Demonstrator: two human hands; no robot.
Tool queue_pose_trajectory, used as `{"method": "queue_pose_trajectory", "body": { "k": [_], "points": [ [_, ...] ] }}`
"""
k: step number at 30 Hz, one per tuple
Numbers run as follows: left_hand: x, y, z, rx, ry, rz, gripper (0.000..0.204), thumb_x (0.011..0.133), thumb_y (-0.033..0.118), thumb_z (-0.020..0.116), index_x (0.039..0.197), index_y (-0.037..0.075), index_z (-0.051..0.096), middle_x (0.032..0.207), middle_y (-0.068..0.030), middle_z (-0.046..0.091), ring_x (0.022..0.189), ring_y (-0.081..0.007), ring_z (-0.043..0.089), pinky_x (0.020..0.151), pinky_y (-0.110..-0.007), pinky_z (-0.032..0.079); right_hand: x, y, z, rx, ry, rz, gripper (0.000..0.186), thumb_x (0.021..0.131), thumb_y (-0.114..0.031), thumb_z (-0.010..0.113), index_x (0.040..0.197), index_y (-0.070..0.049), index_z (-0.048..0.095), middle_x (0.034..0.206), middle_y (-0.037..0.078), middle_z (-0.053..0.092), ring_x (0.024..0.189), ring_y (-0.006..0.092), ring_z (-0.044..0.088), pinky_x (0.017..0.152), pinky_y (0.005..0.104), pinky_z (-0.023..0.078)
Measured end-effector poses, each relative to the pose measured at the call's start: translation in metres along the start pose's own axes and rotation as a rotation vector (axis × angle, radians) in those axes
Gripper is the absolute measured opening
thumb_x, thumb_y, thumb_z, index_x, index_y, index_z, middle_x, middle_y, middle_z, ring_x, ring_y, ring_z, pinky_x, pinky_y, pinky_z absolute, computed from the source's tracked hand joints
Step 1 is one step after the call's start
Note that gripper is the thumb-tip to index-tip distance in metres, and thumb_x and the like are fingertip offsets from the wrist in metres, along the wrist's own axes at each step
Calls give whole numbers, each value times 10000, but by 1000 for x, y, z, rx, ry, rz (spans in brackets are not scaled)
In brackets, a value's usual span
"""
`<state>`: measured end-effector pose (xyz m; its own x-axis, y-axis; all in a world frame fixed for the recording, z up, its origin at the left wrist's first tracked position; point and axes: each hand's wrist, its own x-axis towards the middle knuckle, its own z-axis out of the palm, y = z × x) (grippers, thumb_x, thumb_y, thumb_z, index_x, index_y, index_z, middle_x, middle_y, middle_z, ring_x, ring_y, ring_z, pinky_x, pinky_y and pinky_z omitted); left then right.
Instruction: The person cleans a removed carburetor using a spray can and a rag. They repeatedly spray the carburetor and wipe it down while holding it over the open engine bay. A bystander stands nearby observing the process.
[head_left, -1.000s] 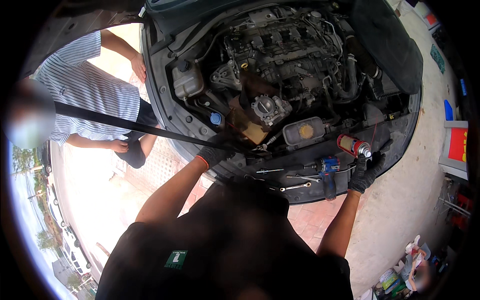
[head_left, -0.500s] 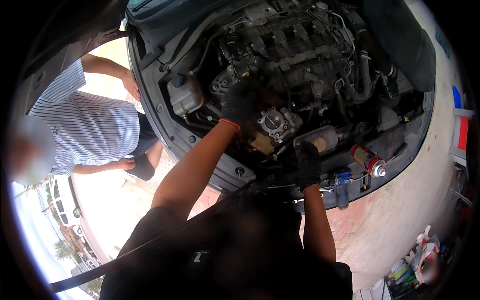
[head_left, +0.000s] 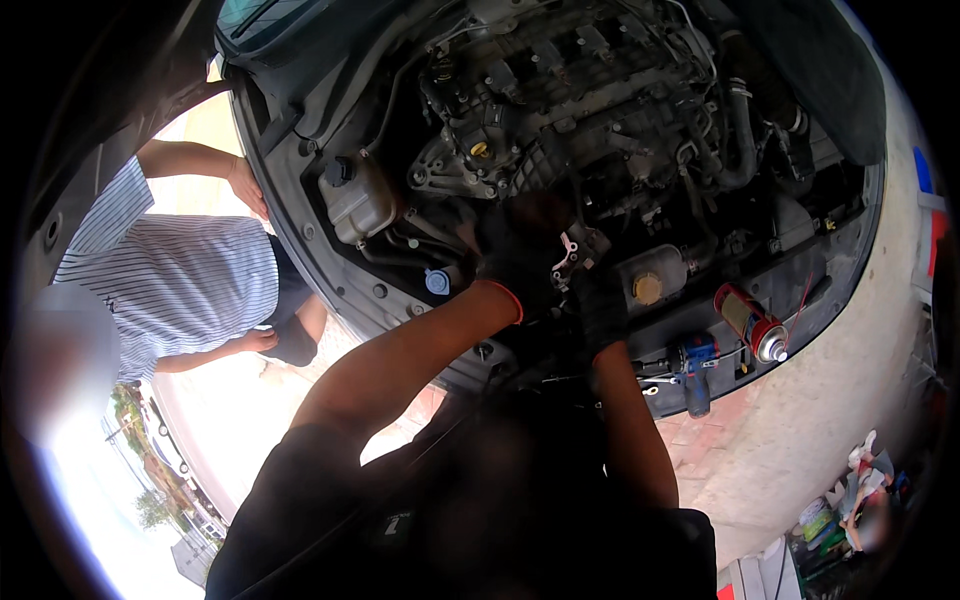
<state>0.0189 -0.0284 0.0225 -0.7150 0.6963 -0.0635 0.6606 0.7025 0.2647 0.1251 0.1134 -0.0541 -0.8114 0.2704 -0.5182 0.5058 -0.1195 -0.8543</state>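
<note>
My left hand [head_left: 515,255], in a black glove with an orange cuff, is closed over the left part of a silver metal throttle body [head_left: 568,262]. Only the throttle body's right edge, with its bolt lugs, shows past the glove. Its round bore is hidden. My right hand [head_left: 600,312], also black-gloved, is just below the throttle body, its fingertips close against the lower edge. Shadow hides how those fingers are bent. Both hands are low in the front of an open engine bay, in front of the dark engine [head_left: 570,110].
A coolant tank [head_left: 360,205] and a blue cap [head_left: 437,281] lie left of my hands. On the front edge rest a blue cordless driver [head_left: 697,370], a red spray can [head_left: 750,322] and wrenches [head_left: 655,383]. A person in a striped shirt [head_left: 190,275] leans at the left fender.
My left hand has come right and down over the throttle body, covering its bore. The yellowish patch below it is now hidden, and the blue cap is uncovered. My right hand has shifted slightly left.
</note>
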Motion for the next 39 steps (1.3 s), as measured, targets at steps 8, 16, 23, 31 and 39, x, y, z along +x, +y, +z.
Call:
{"method": "queue_pose_trajectory", "body": {
  "k": [8, 16, 23, 31, 39],
  "points": [
    [-4, -15, 35, -34, -187, 25, 284, 877, 221, 639, 1109, 67, 694, 1181, -173, 669, 1116, -358, 630, 1000, -435, 484, 5, -32, 1, 414, 2, 115, 378, 946, -265, 676, 1253, -45, 656, 1073, 8, 688, 898, 125, 645, 762, 304, 529],
    [21, -59, 56, -346, -12, 129, 277, 867, 215, 640, 1083, 56, 711, 1163, -170, 678, 1093, -360, 635, 970, -423, 504, 10, -27, 1, 304, -71, 142, 342, 940, -311, 689, 1202, -94, 655, 877, -41, 616, 702, 72, 562, 589, 273, 474],
    [19, -43, 15, -641, -110, -15, 372, 914, 69, 594, 1280, 6, 602, 1278, -172, 619, 1193, -349, 580, 1053, -413, 454, 8, -32, 2, 421, -73, 276, 310, 928, -322, 706, 1142, -101, 670, 844, -36, 615, 672, 88, 575, 570, 270, 484],
    [7, -14, 44, 328, 29, 39, 222, 912, 125, 598, 1084, 18, 690, 1107, -156, 707, 1033, -313, 668, 941, -407, 513, 13, -27, 2, 318, -111, 275, 344, 913, -267, 711, 1176, -48, 673, 881, 26, 694, 725, 91, 656, 548, 275, 495],
    [-10, -60, 44, -501, -384, 112, 417, 862, 215, 659, 1256, 79, 666, 1267, -163, 662, 1251, -346, 588, 1059, -431, 457, 19, -29, 3, -227, 39, -531, 372, 914, -214, 681, 1228, -19, 638, 883, 27, 689, 721, 115, 652, 622, 281, 527]
  ]
}}
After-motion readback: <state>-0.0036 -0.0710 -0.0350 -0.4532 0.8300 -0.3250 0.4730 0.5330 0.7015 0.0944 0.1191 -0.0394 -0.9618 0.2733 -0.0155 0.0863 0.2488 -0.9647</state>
